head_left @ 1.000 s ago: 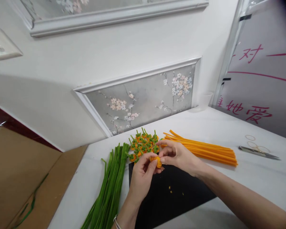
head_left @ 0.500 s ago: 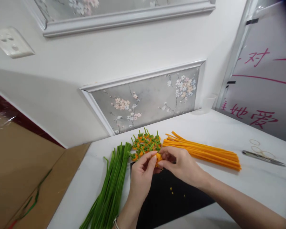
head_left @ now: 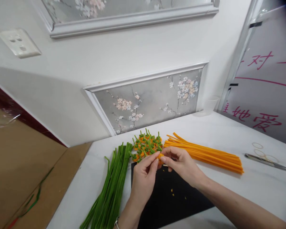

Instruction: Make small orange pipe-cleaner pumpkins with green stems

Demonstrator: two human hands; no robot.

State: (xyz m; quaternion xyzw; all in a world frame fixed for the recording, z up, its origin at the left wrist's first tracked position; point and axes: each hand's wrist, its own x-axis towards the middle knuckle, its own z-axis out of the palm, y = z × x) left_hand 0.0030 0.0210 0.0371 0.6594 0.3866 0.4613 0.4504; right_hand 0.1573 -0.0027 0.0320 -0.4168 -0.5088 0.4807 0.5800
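The left hand (head_left: 143,176) and right hand (head_left: 184,163) partly hide the orange piece (head_left: 160,156)

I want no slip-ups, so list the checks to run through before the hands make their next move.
1. Orange piece in the left hand: ok, pinched between thumb and fingers.
2. Right hand closed on that piece: cannot tell; its thumb is there, but other fingertips are hidden.
3. Black mat free of debris: not ok, small yellow-orange scraps lie on it.
4. Green stems bundled left of the mat: ok.
5. Orange stems laid together on the table: ok.
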